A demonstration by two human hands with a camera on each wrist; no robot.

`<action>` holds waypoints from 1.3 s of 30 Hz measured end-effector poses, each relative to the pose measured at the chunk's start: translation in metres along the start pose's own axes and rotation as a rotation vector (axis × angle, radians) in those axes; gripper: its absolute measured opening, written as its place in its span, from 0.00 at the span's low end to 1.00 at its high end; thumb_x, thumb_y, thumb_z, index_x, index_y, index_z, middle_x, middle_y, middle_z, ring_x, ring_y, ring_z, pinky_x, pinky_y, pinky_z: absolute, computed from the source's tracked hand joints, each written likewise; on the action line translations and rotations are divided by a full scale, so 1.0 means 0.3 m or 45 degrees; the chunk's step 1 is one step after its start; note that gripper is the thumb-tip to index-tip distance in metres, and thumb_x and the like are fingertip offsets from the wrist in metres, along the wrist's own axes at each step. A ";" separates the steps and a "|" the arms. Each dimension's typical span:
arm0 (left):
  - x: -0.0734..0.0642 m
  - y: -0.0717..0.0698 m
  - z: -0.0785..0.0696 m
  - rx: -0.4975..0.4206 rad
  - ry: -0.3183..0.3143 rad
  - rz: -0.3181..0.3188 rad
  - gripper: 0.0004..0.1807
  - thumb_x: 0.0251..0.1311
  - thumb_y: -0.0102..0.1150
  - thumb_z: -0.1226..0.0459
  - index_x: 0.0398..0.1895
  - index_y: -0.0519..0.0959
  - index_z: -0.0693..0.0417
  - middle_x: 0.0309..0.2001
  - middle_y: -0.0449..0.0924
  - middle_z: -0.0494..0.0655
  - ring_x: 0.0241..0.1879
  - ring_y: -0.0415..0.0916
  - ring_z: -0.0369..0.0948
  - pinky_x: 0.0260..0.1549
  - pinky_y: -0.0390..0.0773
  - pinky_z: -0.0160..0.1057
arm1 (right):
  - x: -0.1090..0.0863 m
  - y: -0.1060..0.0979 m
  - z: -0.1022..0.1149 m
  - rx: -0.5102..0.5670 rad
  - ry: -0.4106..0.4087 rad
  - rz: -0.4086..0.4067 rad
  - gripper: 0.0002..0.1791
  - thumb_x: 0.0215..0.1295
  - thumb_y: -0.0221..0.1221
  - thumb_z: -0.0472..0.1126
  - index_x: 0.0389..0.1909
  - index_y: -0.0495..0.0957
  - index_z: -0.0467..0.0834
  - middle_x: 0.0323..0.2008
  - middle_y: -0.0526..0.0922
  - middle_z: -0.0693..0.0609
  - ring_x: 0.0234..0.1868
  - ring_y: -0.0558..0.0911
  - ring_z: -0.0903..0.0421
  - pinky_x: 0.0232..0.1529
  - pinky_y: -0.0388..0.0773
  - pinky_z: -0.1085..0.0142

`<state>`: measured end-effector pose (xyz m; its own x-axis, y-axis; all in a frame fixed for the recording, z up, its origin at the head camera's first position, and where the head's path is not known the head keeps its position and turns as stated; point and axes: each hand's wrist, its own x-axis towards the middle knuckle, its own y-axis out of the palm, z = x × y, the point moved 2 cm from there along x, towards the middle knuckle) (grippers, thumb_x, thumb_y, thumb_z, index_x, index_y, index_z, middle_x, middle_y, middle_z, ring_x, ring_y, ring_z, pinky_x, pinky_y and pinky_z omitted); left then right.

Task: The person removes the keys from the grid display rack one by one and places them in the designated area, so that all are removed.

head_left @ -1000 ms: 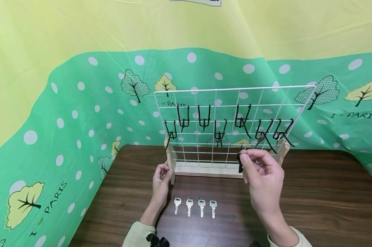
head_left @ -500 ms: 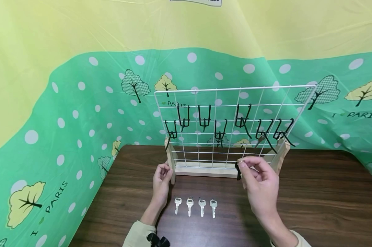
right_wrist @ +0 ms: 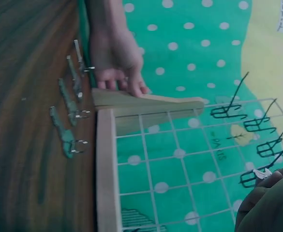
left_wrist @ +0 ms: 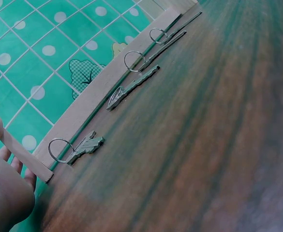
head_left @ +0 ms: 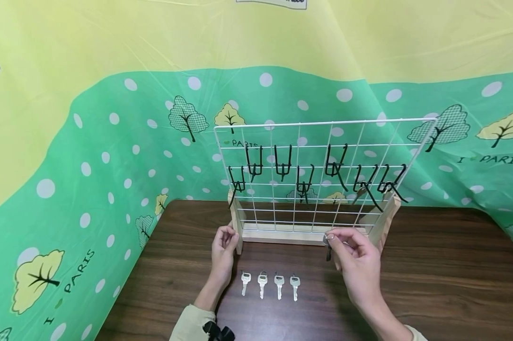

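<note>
My right hand (head_left: 359,265) pinches a key (head_left: 328,252) at its upper end, thumb against fingers. The key hangs down, dark in the head view, in front of the rack's base. My left hand (head_left: 223,251) holds the left wooden support (head_left: 235,222) of a white wire grid rack (head_left: 324,124). Several silver keys (head_left: 279,286) lie in a row on the table between the hands. In the left wrist view, thin split rings are visible on keys (left_wrist: 85,147). The right wrist view shows only part of my right hand (right_wrist: 269,205).
Several black double-pronged hooks (head_left: 304,184) hang on the grid in two staggered rows, prongs jutting forward. A key (head_left: 360,193) hangs from one hook at the right. A green and yellow printed cloth (head_left: 111,156) surrounds the brown wooden table (head_left: 444,265).
My right hand has come down and slightly left with the key, from in front of the grid to near the rack's base. The left hand stays on the support.
</note>
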<state>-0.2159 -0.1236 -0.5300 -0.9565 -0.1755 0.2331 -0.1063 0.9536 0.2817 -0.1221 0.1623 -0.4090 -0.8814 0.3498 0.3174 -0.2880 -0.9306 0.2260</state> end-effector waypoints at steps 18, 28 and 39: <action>-0.003 -0.001 0.002 -0.002 0.007 -0.009 0.17 0.75 0.60 0.78 0.52 0.64 0.85 0.46 0.77 0.42 0.57 0.78 0.32 0.57 0.77 0.28 | -0.041 -0.073 -0.134 -0.167 0.188 0.085 0.04 0.72 0.63 0.21 0.40 0.85 0.29 0.20 0.77 0.54 0.16 0.68 0.66 0.15 0.58 0.57; -0.003 -0.002 0.003 -0.004 0.020 0.001 0.17 0.76 0.61 0.76 0.52 0.64 0.84 0.46 0.77 0.44 0.57 0.78 0.32 0.57 0.77 0.28 | -0.068 -0.096 -0.213 -0.345 0.271 0.179 0.04 0.71 0.65 0.23 0.42 0.86 0.31 0.26 0.85 0.54 0.17 0.69 0.64 0.16 0.68 0.69; -0.003 -0.001 0.001 0.014 -0.009 -0.012 0.14 0.75 0.57 0.80 0.52 0.64 0.84 0.51 0.78 0.44 0.65 0.76 0.31 0.60 0.76 0.28 | -0.084 -0.105 -0.267 -0.403 0.431 0.270 0.04 0.69 0.69 0.26 0.42 0.88 0.33 0.28 0.88 0.53 0.17 0.69 0.64 0.18 0.68 0.70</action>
<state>-0.2149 -0.1236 -0.5304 -0.9572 -0.1827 0.2243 -0.1180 0.9545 0.2738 -0.1207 0.1741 -0.4979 -0.9896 0.1439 -0.0024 -0.1427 -0.9827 -0.1179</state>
